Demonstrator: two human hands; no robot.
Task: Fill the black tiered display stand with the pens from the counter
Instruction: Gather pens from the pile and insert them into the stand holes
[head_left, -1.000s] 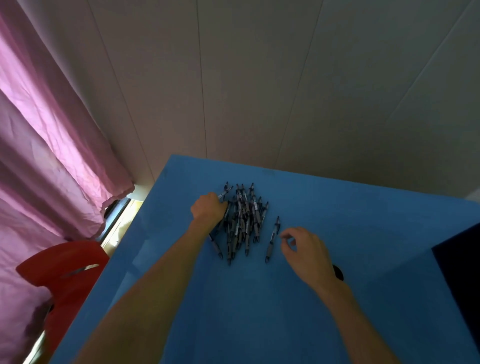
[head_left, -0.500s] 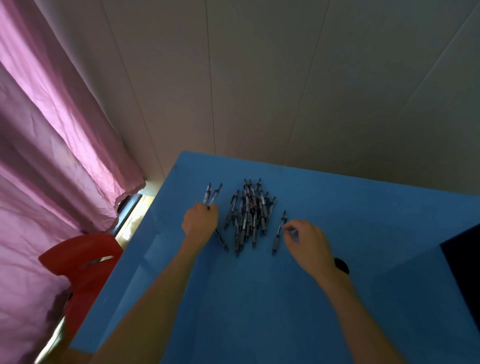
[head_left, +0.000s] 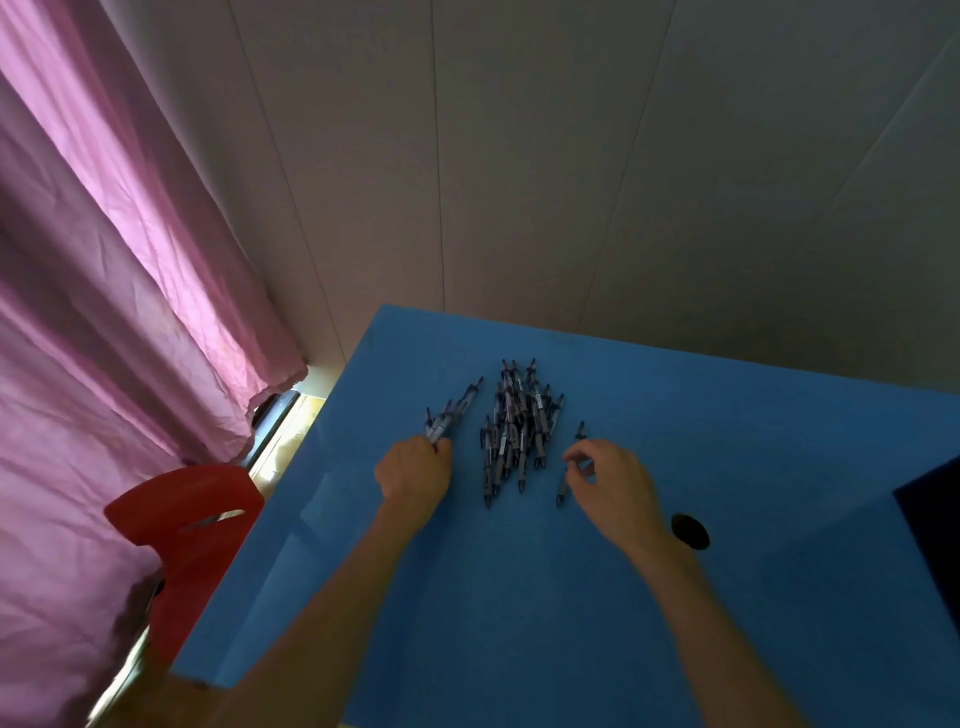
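A pile of dark pens (head_left: 517, 428) lies on the blue counter (head_left: 519, 597), near its far edge. My left hand (head_left: 413, 470) sits just left of the pile and grips a small bunch of pens (head_left: 451, 413) that point up and away from it. My right hand (head_left: 613, 486) is just right of the pile, its thumb and fingers pinching a single pen (head_left: 563, 480) that lies on the counter. A black shape (head_left: 930, 514) at the right edge may be the display stand; most of it is out of frame.
A round black hole (head_left: 689, 531) in the counter lies by my right wrist. A red chair (head_left: 182, 535) stands left of the counter, below a pink curtain (head_left: 104, 312). A pale panelled wall (head_left: 571, 156) rises behind the counter.
My left hand has drawn a few pens out of the pile and moved them to the left. My right hand has closed its fingers on a single pen at the pile's right side.
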